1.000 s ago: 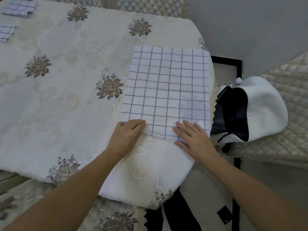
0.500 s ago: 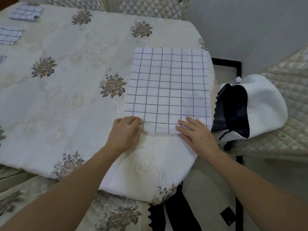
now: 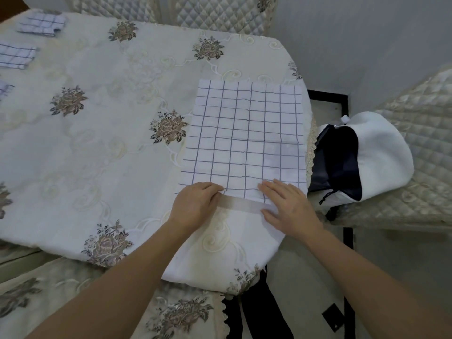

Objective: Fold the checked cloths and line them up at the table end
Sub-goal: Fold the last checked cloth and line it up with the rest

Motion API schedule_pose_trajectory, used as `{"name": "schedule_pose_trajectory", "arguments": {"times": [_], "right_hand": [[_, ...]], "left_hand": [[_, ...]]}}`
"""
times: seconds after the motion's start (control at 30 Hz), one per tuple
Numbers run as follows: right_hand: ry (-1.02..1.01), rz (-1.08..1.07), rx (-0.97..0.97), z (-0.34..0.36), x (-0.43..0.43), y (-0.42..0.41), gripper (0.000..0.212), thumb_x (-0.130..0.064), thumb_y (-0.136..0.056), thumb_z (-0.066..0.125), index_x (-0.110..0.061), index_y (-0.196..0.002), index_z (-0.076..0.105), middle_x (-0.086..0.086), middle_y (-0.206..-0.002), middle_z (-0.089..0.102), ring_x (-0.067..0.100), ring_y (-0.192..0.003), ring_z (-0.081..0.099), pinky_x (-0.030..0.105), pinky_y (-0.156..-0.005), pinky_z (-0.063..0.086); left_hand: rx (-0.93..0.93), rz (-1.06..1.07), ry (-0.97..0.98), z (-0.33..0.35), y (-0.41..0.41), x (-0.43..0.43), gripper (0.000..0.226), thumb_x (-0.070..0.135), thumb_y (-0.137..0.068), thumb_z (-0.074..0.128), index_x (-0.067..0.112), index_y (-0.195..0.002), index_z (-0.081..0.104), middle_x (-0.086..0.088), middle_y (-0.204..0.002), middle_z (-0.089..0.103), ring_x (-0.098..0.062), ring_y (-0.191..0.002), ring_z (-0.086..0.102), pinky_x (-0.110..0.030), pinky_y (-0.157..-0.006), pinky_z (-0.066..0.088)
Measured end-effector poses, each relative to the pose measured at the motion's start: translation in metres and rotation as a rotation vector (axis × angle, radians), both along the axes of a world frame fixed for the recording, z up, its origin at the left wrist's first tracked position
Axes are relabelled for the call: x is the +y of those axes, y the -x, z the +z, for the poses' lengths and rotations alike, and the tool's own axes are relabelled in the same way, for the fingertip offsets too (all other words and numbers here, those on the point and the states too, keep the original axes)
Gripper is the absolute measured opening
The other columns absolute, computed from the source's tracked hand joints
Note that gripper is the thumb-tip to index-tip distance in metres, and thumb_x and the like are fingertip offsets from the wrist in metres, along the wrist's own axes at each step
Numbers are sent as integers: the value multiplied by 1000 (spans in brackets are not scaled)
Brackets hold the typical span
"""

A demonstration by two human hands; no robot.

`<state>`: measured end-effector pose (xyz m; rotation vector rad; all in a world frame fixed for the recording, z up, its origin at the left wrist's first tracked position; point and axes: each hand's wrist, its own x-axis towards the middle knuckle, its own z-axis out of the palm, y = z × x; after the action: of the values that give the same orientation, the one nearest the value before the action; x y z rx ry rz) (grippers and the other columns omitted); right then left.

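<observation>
Checked cloth (image 3: 247, 138) flat on the table (image 3: 97, 148), left hand (image 3: 195, 204) curled, pinching its near edge, right hand (image 3: 288, 206) flat and open on the near corner

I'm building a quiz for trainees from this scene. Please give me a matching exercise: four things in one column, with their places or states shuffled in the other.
Things:
1. spread checked cloth
2. folded cloths
3. white and dark bag
4. left hand

Places or states:
A. on the quilted seat beside the table
B. fingers curled at a cloth's near edge
C. flat on the table, by its right edge
D. in a row at the table's far left

Pairs: 1-C, 2-D, 3-A, 4-B
</observation>
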<state>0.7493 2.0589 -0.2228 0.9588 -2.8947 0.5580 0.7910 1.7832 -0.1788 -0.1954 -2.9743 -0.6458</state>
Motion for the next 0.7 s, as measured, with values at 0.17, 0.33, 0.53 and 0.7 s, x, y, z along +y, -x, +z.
{"name": "schedule_pose_trajectory", "arguments": {"times": [0.17,0.33,0.53,0.7], "right_hand": [[10,-39,-164,10,8,-33,49,-31,-94,37,-19,-137,57,-3,-137,60,23,-132,52,51,-108,42],[-5,2,-374,20,19,-56,43,-33,-102,40,-30,-144,49,-16,-148,45,3,-140,32,38,-119,25],[12,7,-546,42,17,-96,45,-19,-103,49,-46,-139,45,-27,-143,42,-7,-137,33,28,-117,29],[124,-3,-695,65,24,-136,50,-18,-103,50,-61,-127,47,-39,-134,50,-14,-126,46,18,-106,42]], "left_hand": [[35,-200,22,3,-30,-28,32,27,-97,46,13,-101,74,0,-99,75,-23,-85,70,-35,-67,57],[-42,-252,-50,3,-59,-55,38,33,-97,45,11,-100,76,-1,-117,73,-22,-109,68,-39,-92,57],[-291,-195,-133,33,-110,-76,65,63,-98,24,23,-122,69,14,-129,65,-5,-113,63,-16,-95,47],[-443,-226,-241,59,-154,-85,60,69,-94,27,31,-115,68,20,-102,72,2,-90,65,-18,-78,51]]}}
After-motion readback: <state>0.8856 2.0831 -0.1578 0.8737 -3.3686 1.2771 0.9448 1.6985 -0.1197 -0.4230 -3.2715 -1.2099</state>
